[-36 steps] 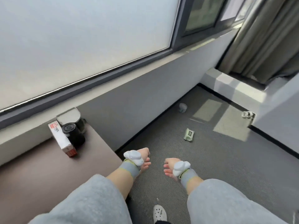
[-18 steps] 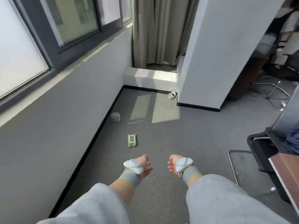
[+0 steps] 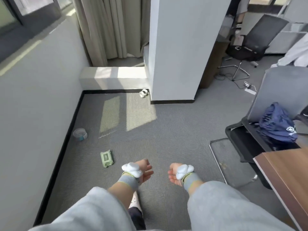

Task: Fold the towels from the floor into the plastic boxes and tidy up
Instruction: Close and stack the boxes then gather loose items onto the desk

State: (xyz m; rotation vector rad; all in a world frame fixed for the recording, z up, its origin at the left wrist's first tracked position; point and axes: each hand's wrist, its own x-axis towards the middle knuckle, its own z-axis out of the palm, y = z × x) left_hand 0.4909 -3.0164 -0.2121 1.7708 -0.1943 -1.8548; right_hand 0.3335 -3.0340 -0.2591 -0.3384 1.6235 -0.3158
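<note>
My left hand [image 3: 144,170] and my right hand [image 3: 173,174] hang side by side over the grey carpet, a short gap between them. Both have loosely curled fingers and hold nothing. Each wrist wears a grey band with a white device on top. No towel and no plastic box shows in this view. A green wipes packet [image 3: 106,159] lies flat on the carpet just left of and beyond my left hand.
A small round clear container [image 3: 80,134] sits by the left wall. A white pillar [image 3: 180,50] stands ahead, a small white object [image 3: 143,93] at its base. A black chair [image 3: 246,140] with a blue bag [image 3: 278,126] and a wooden table [image 3: 286,177] are right.
The view has swung right, away from the window and the brown ledge, toward the pillar, chair and table. My hands stay low in front, fingers relaxed a little more.
</note>
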